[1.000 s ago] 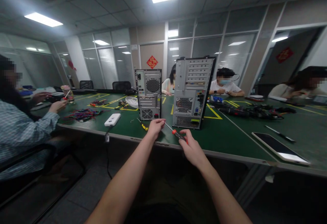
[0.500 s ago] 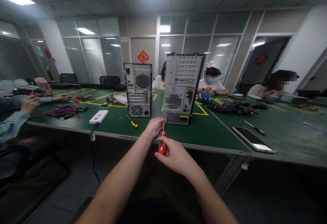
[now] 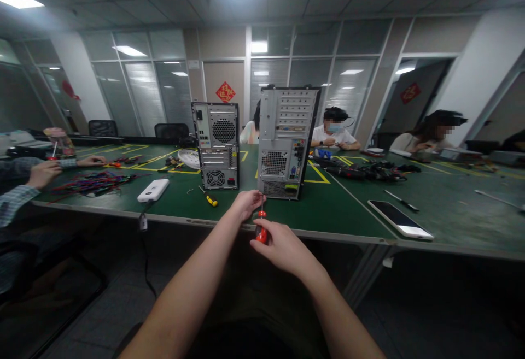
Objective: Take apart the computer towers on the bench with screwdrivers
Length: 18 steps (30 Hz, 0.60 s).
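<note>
My right hand (image 3: 283,243) is closed round the red and dark handle of a screwdriver (image 3: 261,232), whose thin shaft points up and away from me. At the tip of that shaft, the fingers of my left hand (image 3: 246,205) are pinched together; whatever they hold is too small to make out. Both hands are at the lower left corner of the larger computer tower (image 3: 283,140), which stands upright with its grey back panel towards me. A smaller computer tower (image 3: 216,146) stands to its left, also back panel forward.
On the green table (image 3: 320,214) lie a yellow and black screwdriver (image 3: 211,200), a white power bank (image 3: 153,190), coloured wires (image 3: 96,182), a phone (image 3: 400,219), a pen-like tool (image 3: 402,200) and black cables (image 3: 369,170). Co-workers sit at the left and across the table.
The view has turned slightly right, so the towers and table appear further left. My hands stay at the tower's lower corner, with the screwdriver still in my right hand.
</note>
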Tool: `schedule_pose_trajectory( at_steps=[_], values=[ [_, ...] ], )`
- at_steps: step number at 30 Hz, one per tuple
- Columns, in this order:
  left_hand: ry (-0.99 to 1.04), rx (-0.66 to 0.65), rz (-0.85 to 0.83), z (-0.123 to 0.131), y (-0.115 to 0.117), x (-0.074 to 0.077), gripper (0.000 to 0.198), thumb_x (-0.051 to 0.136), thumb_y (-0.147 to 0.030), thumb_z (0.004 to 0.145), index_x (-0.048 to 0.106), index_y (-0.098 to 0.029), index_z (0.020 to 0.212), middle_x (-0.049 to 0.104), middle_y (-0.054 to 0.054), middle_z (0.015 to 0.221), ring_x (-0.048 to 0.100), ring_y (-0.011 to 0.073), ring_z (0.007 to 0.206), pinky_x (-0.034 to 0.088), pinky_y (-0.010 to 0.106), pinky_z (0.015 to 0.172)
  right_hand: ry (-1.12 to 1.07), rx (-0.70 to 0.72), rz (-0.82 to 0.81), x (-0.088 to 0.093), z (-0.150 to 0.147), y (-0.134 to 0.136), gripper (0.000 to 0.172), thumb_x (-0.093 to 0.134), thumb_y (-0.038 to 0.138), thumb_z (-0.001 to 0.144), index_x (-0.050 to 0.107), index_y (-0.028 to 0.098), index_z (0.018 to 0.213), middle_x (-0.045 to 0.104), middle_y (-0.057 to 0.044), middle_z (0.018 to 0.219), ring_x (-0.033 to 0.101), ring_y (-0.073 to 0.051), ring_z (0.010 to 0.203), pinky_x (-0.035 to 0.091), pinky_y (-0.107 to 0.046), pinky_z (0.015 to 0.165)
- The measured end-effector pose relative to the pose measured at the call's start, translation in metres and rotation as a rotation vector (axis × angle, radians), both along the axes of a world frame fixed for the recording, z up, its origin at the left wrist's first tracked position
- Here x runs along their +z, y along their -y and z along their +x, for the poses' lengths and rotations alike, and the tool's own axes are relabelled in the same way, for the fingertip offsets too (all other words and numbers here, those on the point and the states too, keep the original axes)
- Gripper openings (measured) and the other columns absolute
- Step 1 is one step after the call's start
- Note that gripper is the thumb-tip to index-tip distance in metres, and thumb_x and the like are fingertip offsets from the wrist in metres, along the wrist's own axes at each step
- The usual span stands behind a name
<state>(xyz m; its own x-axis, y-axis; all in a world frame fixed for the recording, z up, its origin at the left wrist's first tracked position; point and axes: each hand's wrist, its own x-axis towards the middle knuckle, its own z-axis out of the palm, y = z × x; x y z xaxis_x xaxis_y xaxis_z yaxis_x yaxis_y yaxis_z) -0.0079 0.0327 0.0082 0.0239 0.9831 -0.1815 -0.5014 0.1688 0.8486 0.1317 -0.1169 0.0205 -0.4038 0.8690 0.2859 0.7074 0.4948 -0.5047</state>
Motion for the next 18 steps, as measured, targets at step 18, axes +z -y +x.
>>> schedule_pose_trajectory(
  at_steps=[18],
  values=[
    [-0.025,-0.013,-0.095,0.0,0.004,0.01,0.021,0.048,-0.028,0.105,0.06,-0.013,0.098,0.069,0.012,0.081,0.074,0.0183,0.072,0.061,0.024,0.069,0.018,-0.016,-0.044,-0.007,0.004,-0.013,0.052,0.073,0.037,0.09,0.07,0.021,0.14,0.077,-0.007,0.099,0.069,-0.023,0.089,0.05,-0.031,0.086]
  ],
)
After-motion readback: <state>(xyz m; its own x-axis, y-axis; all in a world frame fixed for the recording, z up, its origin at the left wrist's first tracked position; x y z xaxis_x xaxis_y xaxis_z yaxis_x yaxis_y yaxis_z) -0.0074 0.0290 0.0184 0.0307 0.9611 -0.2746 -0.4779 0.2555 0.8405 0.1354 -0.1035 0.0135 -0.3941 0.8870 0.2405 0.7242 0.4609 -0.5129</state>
